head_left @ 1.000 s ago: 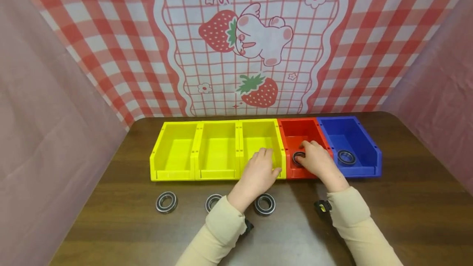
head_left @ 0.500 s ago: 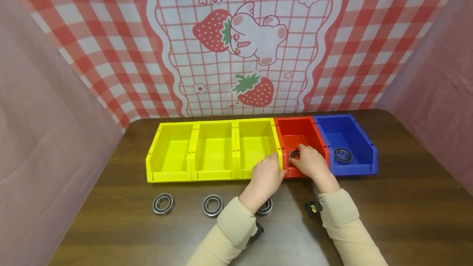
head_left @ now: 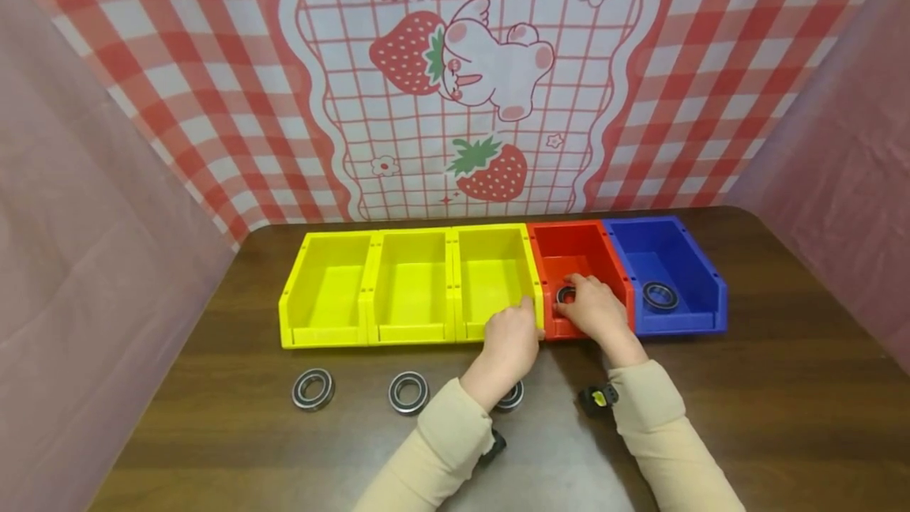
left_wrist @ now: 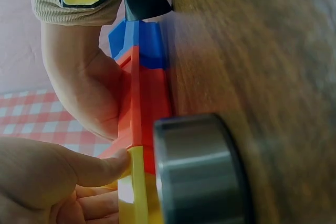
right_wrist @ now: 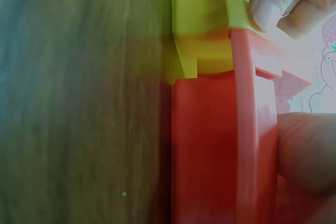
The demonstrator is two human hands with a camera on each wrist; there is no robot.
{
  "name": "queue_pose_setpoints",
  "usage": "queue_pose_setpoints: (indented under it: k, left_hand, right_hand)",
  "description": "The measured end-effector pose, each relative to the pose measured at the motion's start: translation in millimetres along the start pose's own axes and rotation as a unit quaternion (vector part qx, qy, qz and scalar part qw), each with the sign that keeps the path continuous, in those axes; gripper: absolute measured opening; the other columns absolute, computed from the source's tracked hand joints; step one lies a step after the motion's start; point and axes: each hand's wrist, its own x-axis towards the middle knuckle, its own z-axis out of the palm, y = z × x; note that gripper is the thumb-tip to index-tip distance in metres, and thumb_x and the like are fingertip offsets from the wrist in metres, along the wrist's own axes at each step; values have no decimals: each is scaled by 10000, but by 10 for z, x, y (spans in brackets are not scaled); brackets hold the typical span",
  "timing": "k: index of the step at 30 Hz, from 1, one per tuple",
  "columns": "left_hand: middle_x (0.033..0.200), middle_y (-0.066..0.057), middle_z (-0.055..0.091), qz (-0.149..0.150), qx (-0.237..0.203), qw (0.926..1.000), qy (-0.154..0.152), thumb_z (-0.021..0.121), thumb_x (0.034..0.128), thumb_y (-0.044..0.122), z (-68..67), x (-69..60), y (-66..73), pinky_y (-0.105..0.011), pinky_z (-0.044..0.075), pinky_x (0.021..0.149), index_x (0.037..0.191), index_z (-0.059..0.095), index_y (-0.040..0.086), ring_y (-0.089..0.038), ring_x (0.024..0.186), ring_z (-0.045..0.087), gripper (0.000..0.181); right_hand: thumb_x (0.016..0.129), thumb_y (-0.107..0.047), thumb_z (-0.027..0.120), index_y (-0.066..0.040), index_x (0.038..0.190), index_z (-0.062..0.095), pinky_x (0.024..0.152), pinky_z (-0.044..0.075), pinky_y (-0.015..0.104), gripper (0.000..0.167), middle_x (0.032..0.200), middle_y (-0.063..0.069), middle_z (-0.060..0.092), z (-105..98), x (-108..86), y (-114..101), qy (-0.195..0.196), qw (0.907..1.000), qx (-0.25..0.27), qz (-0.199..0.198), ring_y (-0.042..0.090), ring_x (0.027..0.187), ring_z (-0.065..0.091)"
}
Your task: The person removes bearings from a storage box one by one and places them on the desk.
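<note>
My left hand [head_left: 510, 342] pinches the front right edge of the third yellow bin [head_left: 490, 243]. In the left wrist view, the thumb [left_wrist: 102, 166] presses on the yellow rim with the fingers curled inside the bin. Reaching into the red bin [head_left: 572, 242], my right hand [head_left: 597, 308] has thumb and index finger curled around a ball bearing [head_left: 563, 295] near the front. The hand partly covers that bearing. In the right wrist view, the red front wall [right_wrist: 205, 145] hides the bearing.
Two bearings lie in front of the yellow bins, a left one [head_left: 329, 390] and a middle one [head_left: 394, 393]. A third bearing [head_left: 517, 397] is partly behind the left wrist. The blue bin [head_left: 643, 239] at right holds another bearing [head_left: 647, 294]. Two more yellow bins [head_left: 412, 334] stand at left.
My left hand has moved right and closed on the yellow bin's edge, uncovering the middle bearing and covering part of the right one. My right hand stays at the bearing in the red bin.
</note>
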Motion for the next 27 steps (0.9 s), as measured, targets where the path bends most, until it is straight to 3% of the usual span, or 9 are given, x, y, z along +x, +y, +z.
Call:
queue_pose_setpoints:
  k: [13,27]
  left_hand:
    - [652,-58,633,86,7,9998,189,707,767,259,12,-6,-12,-298,448,471,841,545,80,-215,591,620,252]
    - [655,-62,633,-1,-37,9999,107,708,769,263,-6,-4,-4,-301,451,475,848,547,80,-219,594,622,256]
  right_hand:
    - [755,-268,676,-38,1218,521,787,431,528,539,1095,221,521,5,7,-24,133,9997,164,139,379,983,496]
    - [771,-253,664,-14,1192,533,797,436,520,502,1056,230,543,4,-2,-24,241,9996,125,77,374,926,526]
